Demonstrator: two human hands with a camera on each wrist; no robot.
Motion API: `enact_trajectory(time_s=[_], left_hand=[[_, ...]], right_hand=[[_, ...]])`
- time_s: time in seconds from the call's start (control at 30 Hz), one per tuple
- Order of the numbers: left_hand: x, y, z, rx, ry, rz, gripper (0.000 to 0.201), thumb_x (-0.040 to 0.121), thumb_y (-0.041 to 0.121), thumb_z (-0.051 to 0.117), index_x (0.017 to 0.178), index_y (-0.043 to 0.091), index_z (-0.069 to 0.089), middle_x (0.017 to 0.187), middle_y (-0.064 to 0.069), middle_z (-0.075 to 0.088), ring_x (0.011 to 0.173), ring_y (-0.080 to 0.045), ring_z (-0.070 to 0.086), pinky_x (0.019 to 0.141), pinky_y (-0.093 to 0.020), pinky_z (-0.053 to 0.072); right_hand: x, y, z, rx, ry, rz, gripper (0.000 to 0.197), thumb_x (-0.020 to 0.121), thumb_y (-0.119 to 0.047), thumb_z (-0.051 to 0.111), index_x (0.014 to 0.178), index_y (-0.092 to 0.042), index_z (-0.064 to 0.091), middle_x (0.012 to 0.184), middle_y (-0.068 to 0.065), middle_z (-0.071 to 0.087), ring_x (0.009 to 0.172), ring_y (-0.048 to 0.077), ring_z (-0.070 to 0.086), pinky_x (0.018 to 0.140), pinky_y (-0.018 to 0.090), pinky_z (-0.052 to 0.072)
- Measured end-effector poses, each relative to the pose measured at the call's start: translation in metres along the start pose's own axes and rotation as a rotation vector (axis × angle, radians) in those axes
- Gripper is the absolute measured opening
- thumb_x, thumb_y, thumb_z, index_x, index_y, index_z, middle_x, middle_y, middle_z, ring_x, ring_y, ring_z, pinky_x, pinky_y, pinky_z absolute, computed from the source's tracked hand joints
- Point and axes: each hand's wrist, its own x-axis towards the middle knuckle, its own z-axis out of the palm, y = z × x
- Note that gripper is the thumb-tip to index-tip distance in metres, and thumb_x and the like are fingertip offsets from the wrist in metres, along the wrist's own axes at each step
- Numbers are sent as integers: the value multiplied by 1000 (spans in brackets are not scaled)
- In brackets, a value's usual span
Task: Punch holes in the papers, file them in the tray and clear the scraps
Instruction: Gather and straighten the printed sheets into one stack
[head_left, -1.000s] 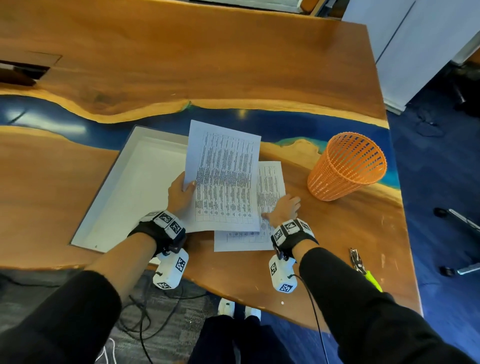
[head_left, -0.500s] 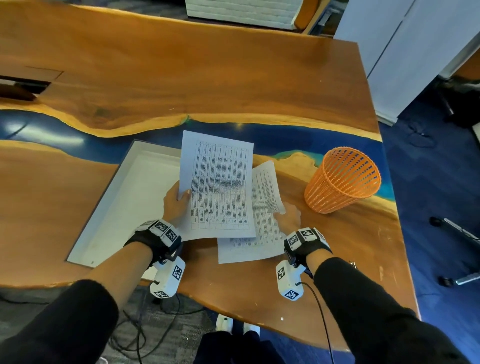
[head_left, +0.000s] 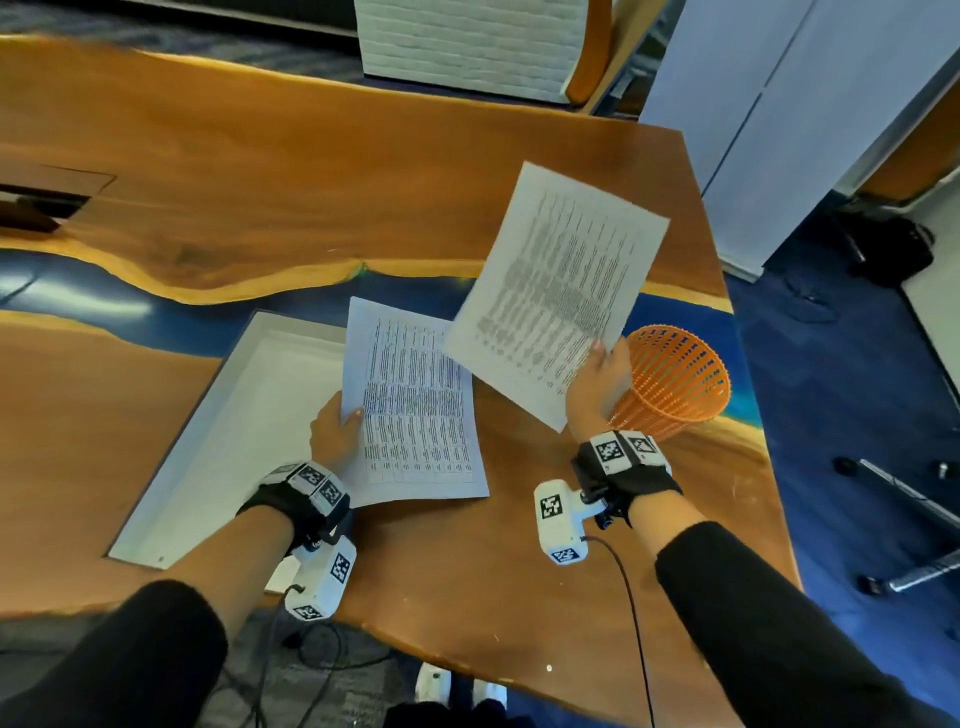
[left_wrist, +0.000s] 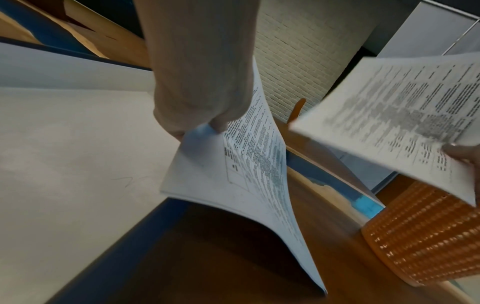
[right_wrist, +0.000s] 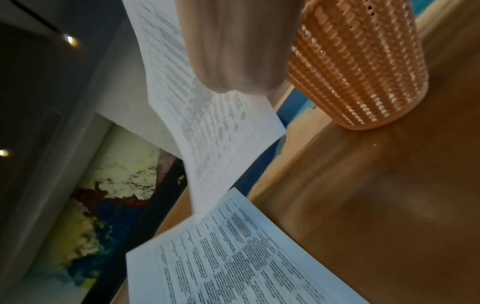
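My left hand (head_left: 337, 428) pinches the left edge of a printed sheet (head_left: 415, 405) that overlaps the right side of the white tray (head_left: 218, 431). In the left wrist view the fingers (left_wrist: 207, 121) curl round that paper's edge (left_wrist: 249, 164), which bends upward. My right hand (head_left: 597, 384) holds a second printed sheet (head_left: 561, 291) lifted off the table and tilted, in front of the orange basket (head_left: 680, 379). From the right wrist the lifted sheet (right_wrist: 207, 115) hangs above the lower sheet (right_wrist: 233, 253). No hole punch shows.
The wooden table (head_left: 311, 171) has a blue resin band (head_left: 78, 296) across it and a cable hatch (head_left: 47, 200) at far left. The orange mesh basket (right_wrist: 355, 67) stands near the right edge. A white cabinet (head_left: 779, 104) and chair legs (head_left: 909, 499) lie beyond.
My right hand has picked the lower sheet off the table and raised it up and to the right. The left hand still holds its sheet by the tray.
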Motion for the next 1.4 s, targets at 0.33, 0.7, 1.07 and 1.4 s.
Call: enact_trajectory(time_s=[0.33, 0.7, 1.07, 1.4], left_hand=[[14, 12, 14, -196, -259, -13, 73, 76, 49, 63, 135, 9, 51, 130, -12, 59, 117, -30, 58, 98, -49, 47], [11, 24, 39, -332, -293, -164, 54, 102, 43, 25, 138, 9, 47, 132, -7, 56, 117, -24, 56, 104, -42, 42], [14, 31, 70, -325, -102, 163, 41, 99, 7, 47, 139, 1, 41, 133, -18, 56, 121, -31, 56, 102, -49, 46], [27, 20, 85, -371, -218, 229, 67, 90, 32, 57, 146, 6, 31, 138, -15, 52, 128, -31, 51, 104, -57, 42]], right_hand=[[-6, 50, 8, -22, -663, 413, 9, 92, -24, 56, 91, -23, 64, 108, 13, 69, 100, 31, 66, 94, 55, 50], [-20, 50, -8, 45, -621, 490, 41, 83, 3, 64, 119, -5, 45, 120, 23, 62, 106, 35, 63, 92, 55, 51], [-21, 21, -5, 24, -421, 127, 39, 83, 4, 60, 120, -10, 57, 111, 2, 63, 104, 16, 58, 92, 33, 49], [-21, 21, -15, 35, -397, 138, 46, 88, 4, 56, 132, -5, 44, 124, 7, 58, 114, 14, 51, 93, 22, 43]])
